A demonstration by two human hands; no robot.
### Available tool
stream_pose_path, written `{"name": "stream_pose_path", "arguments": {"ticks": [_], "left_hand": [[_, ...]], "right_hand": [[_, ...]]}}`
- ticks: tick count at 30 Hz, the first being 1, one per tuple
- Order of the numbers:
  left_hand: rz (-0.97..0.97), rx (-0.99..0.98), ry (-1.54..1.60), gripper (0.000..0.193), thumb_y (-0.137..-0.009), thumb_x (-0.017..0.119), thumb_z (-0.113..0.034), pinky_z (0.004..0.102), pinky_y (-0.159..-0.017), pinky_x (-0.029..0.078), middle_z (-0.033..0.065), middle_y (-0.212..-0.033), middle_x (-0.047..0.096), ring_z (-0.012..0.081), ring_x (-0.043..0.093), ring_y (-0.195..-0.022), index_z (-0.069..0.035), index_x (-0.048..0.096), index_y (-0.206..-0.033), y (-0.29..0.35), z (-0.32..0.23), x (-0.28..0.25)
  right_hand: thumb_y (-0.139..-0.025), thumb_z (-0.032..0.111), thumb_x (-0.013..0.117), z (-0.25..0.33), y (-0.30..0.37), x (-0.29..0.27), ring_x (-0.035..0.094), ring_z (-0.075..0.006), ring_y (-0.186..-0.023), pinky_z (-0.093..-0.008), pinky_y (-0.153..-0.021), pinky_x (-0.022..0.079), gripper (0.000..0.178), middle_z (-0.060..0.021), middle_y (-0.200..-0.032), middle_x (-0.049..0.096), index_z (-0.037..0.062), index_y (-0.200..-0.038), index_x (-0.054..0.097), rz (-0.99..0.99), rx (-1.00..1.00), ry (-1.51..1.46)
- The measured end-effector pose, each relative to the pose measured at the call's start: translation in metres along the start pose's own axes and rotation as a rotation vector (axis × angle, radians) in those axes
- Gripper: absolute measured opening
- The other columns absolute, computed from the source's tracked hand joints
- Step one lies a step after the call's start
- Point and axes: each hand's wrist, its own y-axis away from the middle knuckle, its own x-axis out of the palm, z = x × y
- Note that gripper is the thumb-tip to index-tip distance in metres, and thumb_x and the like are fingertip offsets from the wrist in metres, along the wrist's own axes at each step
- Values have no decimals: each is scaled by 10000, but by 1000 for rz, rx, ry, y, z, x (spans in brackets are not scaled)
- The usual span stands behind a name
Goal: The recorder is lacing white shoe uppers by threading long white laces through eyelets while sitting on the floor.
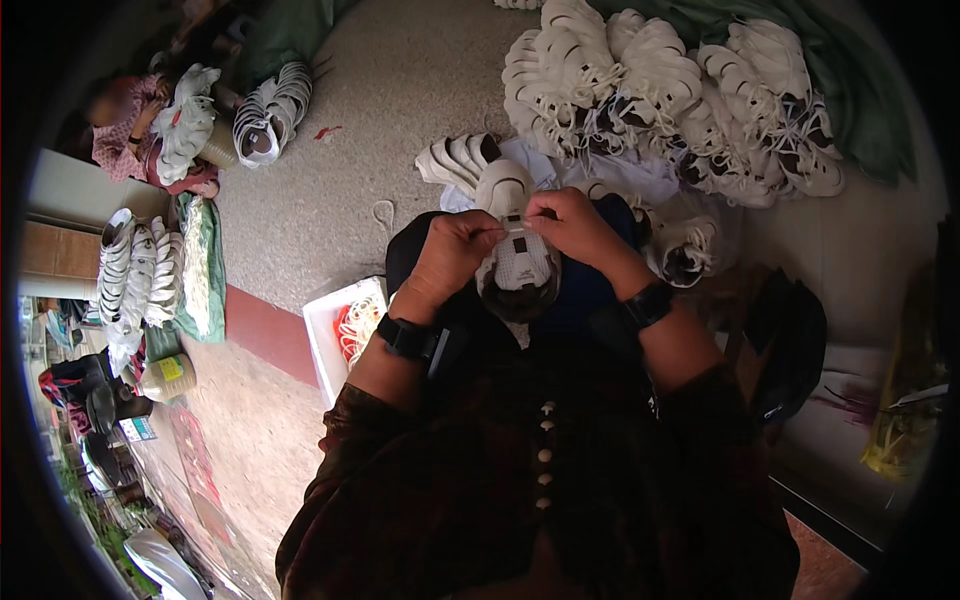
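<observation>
A white shoe upper (519, 268) lies in my lap, its rounded toe pointing away from me and a small dark square on its tongue. My left hand (458, 250) is closed in a pinch at the left edge of the lacing opening. On the opposite edge, my right hand (572, 227) pinches with thumb and forefinger. Whatever is between the fingertips of either hand is too small to make out. Just beyond the toe rests a row of nested white shoe uppers (455, 163). To my left stands a white box (322, 340) holding red and pale laces.
A large pile of laced white shoes (640, 85) covers the far right, beside green cloth (870, 110). Another person (130, 130) sits at the far left with stacked uppers (187, 125). More uppers (140, 270) stand at the left, near a plastic jug (168, 377).
</observation>
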Motion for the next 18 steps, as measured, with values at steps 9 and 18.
{"name": "stream_pose_path", "arguments": {"ticks": [9,18], "left_hand": [[-180,17,-196,94,-771,612,-79,234,-582,441,35,-668,624,60,540,-620,8,631,-801,-14,33,5],[-162,45,-517,124,-737,584,-144,357,-628,478,157,-719,615,306,612,-691,-27,620,-757,-24,26,7]], "right_hand": [[-650,146,692,-38,-25,22,575,-351,-687,-414,-615,451,203,-153,-677,572,23,-691,535,20,-42,417],[-670,146,662,-38,-24,35,586,-352,-726,-436,-660,456,150,-167,-701,587,32,-703,571,-33,-31,581]]}}
